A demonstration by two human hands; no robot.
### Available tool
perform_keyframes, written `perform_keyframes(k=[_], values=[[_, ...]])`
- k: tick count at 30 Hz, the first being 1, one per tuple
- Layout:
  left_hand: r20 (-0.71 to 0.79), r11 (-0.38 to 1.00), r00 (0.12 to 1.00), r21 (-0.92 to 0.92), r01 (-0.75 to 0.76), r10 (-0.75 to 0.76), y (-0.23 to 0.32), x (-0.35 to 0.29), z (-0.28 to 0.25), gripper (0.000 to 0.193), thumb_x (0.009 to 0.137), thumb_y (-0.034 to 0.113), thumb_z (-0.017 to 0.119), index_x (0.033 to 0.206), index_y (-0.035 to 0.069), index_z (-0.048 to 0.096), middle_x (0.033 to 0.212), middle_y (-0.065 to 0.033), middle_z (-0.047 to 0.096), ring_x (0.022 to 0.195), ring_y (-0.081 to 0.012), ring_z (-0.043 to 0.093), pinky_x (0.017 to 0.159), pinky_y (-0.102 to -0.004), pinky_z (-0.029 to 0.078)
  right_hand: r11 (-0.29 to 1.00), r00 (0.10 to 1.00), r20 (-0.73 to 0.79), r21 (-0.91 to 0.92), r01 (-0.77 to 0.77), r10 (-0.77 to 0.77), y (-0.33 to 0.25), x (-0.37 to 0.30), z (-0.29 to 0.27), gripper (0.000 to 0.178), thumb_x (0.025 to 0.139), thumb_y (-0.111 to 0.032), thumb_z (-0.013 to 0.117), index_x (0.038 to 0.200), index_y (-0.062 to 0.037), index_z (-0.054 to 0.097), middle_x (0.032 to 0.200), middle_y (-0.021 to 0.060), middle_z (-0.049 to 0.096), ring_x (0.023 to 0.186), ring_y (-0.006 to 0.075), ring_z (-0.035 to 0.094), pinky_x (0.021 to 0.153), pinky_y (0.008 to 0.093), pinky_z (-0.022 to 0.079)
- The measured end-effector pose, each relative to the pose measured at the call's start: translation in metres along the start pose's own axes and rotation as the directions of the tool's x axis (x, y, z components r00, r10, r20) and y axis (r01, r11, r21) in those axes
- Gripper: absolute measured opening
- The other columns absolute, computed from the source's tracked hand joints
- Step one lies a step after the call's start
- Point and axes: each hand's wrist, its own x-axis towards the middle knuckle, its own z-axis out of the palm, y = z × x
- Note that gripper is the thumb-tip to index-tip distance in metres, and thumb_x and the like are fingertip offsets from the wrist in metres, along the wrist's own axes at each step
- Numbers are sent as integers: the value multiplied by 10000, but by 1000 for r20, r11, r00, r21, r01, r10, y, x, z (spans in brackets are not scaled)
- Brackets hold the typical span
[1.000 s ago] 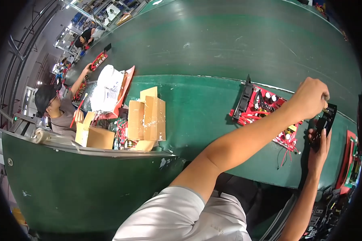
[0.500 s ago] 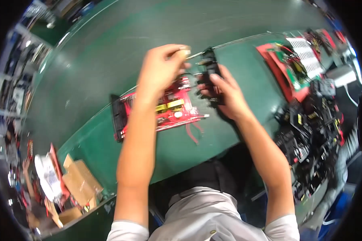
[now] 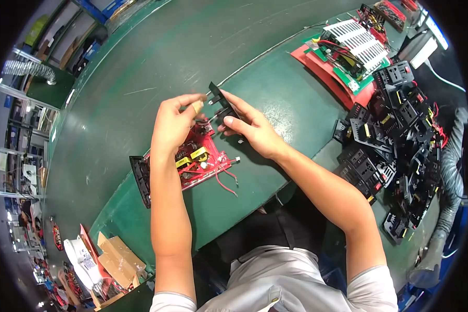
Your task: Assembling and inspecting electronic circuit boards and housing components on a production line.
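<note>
My right hand (image 3: 255, 132) grips a black plastic end panel (image 3: 224, 104), thumb on the near side and fingers behind it. The panel is tilted on edge above the bench. Just to its left, my left hand (image 3: 172, 125) has thumb and forefinger pinched together near thin leads at the panel; what they hold, if anything, is too small to make out. A yellowish cover shows on one fingertip. Below the hands lies a red circuit board (image 3: 213, 161) with yellow-wrapped transformers and loose red wires. Another black end panel (image 3: 140, 182) stands at its left end, and my left forearm hides part of the board.
A large pile of black socket panels (image 3: 385, 140) fills the right side. Behind it, a green board with a slotted white metal cover (image 3: 356, 41) rests on red casings (image 3: 322, 73). An open cardboard box (image 3: 119, 260) stands at the lower left. A grey flexible duct (image 3: 450, 192) runs along the far right.
The view has shifted. My right hand has brought the black panel left, closer to my left hand, and turned it from nearly upright to a slant. My left hand stays pinched.
</note>
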Motion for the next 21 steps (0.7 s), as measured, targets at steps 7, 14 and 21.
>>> perform_keyframes(k=[7,14,21], values=[[65,996,995,-31,82,-80,-4,2,-8,249,849,83,674,1059,-49,689,802,-28,647,694,-88,565,623,-233,428,994,998,52,97,-49,44,1,0,-5,564,976,-160,517,1493,-47,321,1145,67,592,939,135,613,817,282,514],[140,998,988,-12,67,-65,-10,4,-7,245,849,88,676,1058,-40,685,822,-1,638,738,-95,531,707,-242,434,991,997,58,122,-62,55,-1,-1,-1,571,973,-176,532,1491,-45,329,1097,48,598,912,129,605,803,274,511],[152,994,986,-66,82,-72,-10,3,-8,235,855,99,675,1038,-46,686,798,-4,632,706,-88,532,664,-243,436,997,996,80,-72,-30,35,-2,-4,0,580,971,-194,556,1501,-101,341,974,4,585,847,93,566,740,250,479]])
